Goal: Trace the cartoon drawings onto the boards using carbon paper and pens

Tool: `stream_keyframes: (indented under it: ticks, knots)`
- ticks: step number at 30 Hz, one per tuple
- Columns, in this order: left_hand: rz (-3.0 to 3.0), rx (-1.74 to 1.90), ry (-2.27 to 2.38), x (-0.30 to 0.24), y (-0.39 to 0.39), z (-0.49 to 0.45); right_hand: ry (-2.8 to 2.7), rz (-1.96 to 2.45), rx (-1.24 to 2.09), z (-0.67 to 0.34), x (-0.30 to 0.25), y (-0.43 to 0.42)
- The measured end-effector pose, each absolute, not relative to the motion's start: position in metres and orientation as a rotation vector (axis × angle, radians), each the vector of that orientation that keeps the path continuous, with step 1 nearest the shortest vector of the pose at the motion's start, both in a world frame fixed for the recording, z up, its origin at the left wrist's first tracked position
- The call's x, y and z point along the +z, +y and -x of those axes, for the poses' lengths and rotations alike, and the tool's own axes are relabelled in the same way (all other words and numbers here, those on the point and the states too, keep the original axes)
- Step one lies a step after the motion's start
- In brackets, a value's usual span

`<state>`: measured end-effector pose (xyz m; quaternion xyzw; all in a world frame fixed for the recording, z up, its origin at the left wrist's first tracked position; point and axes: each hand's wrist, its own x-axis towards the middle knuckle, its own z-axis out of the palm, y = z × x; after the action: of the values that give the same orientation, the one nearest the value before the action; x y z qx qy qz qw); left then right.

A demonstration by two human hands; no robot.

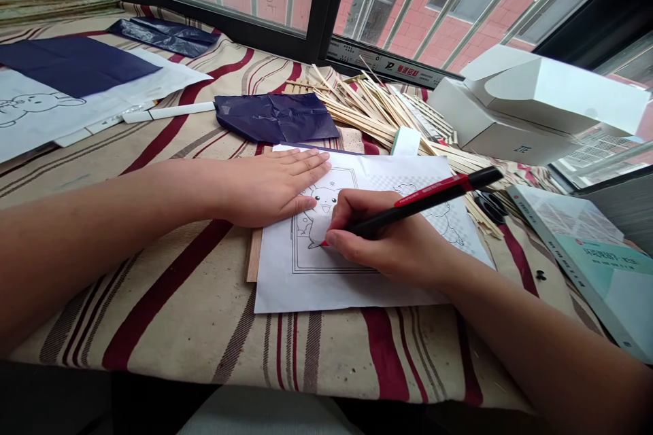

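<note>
A white sheet printed with line drawings of cartoon animals lies on the striped cloth. My left hand rests flat on its upper left part, fingers stretched out. My right hand grips a black pen with a red band. The pen's tip is down at the lower part of the framed cartoon drawing, partly hidden by my fingers. Under the sheet's left edge a strip of wooden board shows. Along the sheet's top edge peeks a dark blue sheet, mostly covered.
Dark blue carbon-like sheets lie behind and to the left, beside a white craft knife. Thin wooden sticks are piled near the window. On the right are a white box, black-handled scissors and a book.
</note>
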<state>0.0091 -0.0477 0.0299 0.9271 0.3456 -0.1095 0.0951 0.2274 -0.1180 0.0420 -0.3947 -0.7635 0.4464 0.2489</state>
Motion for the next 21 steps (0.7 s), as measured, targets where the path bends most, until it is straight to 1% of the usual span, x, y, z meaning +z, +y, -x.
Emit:
stream_keyframes:
  ticks: [8,21]
  knots:
    - [-2.730,-0.330,1.039,0.0326,-0.0489,-0.0119,-1.986,1.082,1.351,-0.2292,0.0389,-0.1152]
    - [-2.749,-0.391,1.056,0.0331,-0.0491,-0.0116,-2.024,1.036,1.327,-0.2305,0.0376,-0.1142]
